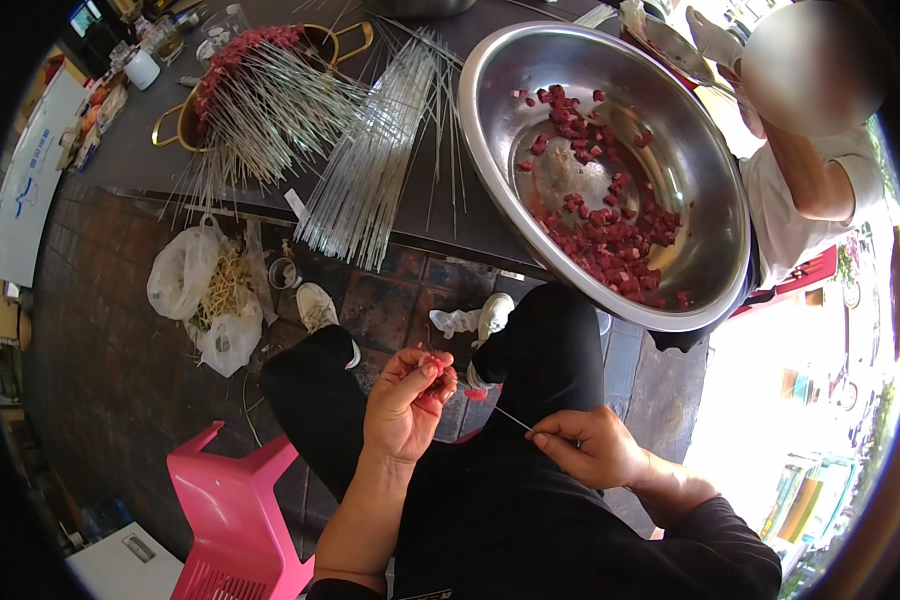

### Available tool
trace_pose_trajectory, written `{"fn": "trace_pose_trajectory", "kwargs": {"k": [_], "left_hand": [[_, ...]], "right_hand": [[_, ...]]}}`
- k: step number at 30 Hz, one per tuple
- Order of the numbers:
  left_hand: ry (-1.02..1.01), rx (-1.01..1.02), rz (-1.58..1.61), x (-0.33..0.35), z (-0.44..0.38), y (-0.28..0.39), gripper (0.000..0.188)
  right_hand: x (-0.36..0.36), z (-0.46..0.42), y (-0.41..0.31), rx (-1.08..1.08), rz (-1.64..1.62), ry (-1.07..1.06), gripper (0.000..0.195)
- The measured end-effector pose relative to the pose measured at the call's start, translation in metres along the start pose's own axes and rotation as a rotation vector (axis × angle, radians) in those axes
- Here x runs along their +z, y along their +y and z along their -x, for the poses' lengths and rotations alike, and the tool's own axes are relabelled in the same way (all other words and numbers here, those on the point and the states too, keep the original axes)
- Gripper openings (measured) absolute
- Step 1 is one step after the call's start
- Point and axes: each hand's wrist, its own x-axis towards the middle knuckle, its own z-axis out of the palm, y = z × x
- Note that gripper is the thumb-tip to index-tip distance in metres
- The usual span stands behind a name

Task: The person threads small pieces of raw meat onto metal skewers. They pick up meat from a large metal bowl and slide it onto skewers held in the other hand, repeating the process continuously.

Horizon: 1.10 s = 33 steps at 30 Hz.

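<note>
My left hand (412, 397) pinches small pieces of raw red meat (433, 366) between thumb and fingertips, with more red pieces partly hidden in its palm. My right hand (589, 448) grips one end of a thin metal skewer (514, 418), which slants up toward the left hand. A red patch (477, 394) shows near the skewer's far end; I cannot tell whether it is meat on the skewer. Diced meat (619, 251) lies in a large steel basin (487, 150) above my right knee. Bare skewers (375, 150) lie in a bundle on the dark table (146, 161).
Loaded skewers (277, 112) rest meat-end in a two-handled brass-coloured pot (187, 127). Plastic bags (184, 274) and a small metal can (283, 273) are on the tiled floor. A pink plastic stool (232, 495) stands lower left. Another person in a white shirt (787, 195) sits beyond the basin.
</note>
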Motion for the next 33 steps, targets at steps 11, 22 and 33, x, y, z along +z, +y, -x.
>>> {"fn": "trace_pose_trajectory", "kwargs": {"k": [11,22,33], "left_hand": [[0.000,0.019,-0.023,-0.0017,0.0006,-0.0015,0.007],[-0.023,0.053,-0.078,-0.0041,-0.0004,-0.0037,0.008],[0.013,0.023,-0.074,-0.0012,0.0009,-0.0070,0.009]], "right_hand": [[0.0001,0.0001,-0.0009,-0.012,0.025,0.014,0.012],[0.0006,-0.0002,0.0052,-0.039,0.034,0.011,0.012],[0.0028,-0.0023,0.0061,0.011,0.001,0.020,0.013]]}}
